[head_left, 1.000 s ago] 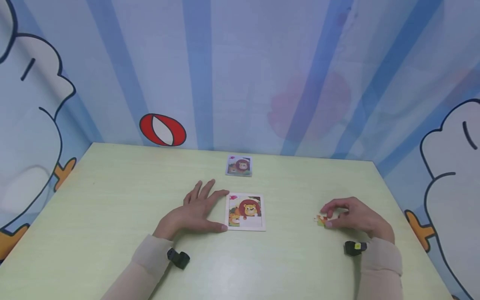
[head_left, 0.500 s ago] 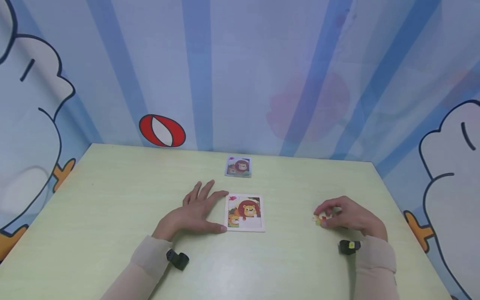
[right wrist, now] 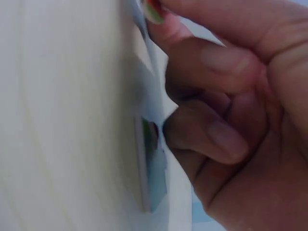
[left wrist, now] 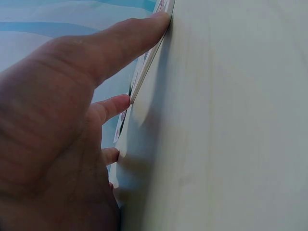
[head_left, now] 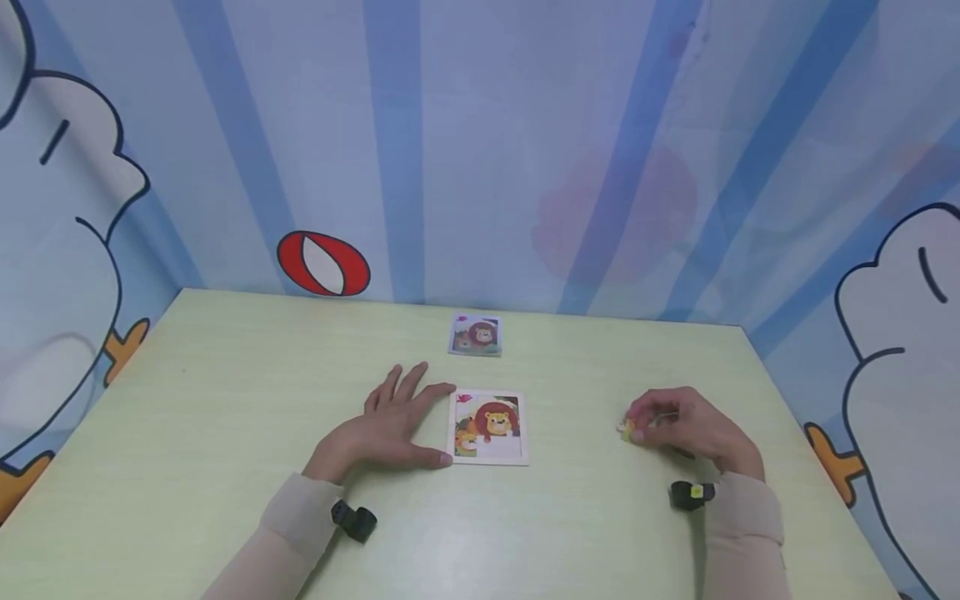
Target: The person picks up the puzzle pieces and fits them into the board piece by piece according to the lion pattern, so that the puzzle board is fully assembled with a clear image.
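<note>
A white-framed lion jigsaw puzzle (head_left: 487, 427) lies flat on the table, with a bare white patch at its lower right. My left hand (head_left: 390, 425) is spread beside it, thumb and forefinger touching its left corners; the left wrist view shows the thumb (left wrist: 130, 41) against the board's edge. To the right, my right hand (head_left: 693, 429) pinches a small colourful puzzle piece (head_left: 626, 429) between thumb and fingertips, most of it covered. In the right wrist view the held piece (right wrist: 154, 11) shows only at the top. Below the curled fingers lies a flat piece (right wrist: 153, 168) with a pale edge.
A smaller lion picture card (head_left: 475, 335) lies behind the puzzle, near the table's back edge. The pale table (head_left: 570, 533) meets a blue striped backdrop (head_left: 480, 150) with cartoon prints at the back and sides.
My right hand has moved left and slightly away from me, bringing the pinched puzzle piece with it. The left hand stays at the puzzle's left edge.
</note>
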### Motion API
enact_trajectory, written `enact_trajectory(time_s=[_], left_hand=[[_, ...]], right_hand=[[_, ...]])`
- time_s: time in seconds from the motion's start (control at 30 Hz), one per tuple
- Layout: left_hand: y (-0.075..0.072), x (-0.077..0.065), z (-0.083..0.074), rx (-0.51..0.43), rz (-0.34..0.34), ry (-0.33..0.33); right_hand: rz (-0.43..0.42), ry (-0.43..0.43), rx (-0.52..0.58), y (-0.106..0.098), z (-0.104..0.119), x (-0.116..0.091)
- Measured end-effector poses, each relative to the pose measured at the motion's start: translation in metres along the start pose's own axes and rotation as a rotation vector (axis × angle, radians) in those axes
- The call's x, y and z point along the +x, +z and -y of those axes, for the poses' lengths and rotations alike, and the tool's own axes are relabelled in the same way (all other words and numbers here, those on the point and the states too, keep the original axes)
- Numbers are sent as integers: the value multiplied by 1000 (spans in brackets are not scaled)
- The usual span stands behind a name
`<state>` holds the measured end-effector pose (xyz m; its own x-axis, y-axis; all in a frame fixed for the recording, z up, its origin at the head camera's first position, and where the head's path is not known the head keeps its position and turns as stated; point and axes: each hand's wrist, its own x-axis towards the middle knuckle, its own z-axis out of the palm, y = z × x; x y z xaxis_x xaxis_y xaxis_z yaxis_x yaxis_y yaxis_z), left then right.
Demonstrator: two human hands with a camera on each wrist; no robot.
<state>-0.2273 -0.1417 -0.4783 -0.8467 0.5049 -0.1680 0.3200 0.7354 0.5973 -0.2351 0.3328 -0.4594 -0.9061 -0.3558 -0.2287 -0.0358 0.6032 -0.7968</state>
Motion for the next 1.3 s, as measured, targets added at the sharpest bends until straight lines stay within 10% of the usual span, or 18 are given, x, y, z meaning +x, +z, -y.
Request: enact_trajectory(time_s=[0.57, 1.3], left_hand=[[-3, -2, -3, 41, 25, -35], [1, 0, 0, 41, 21, -26]], right_hand=[[-188, -23, -21, 29, 29, 24], [-142, -65, 124, 88, 66, 58]])
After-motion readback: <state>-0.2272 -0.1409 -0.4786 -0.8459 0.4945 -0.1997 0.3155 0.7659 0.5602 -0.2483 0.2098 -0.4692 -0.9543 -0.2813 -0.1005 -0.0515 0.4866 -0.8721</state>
